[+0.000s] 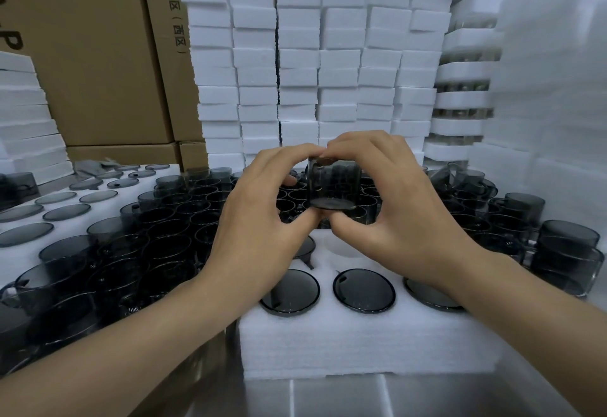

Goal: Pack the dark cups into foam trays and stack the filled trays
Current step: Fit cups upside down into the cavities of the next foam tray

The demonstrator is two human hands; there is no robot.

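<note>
Together, the left hand (262, 206) and the right hand (387, 193) grasp one dark cup (333, 183) between them. Both forearms reach in from the lower corners, the fingers arch over the cup's top until the fingertips nearly meet, and the thumbs tuck beneath its lower edge. The cup is held in the air over the far side of the white foam tray (361, 344), whose near row of holes carries seated cups (364, 290), while loose cups (157, 239) crowd the surface to the left and foam stacks (295, 72) rise behind.
</note>
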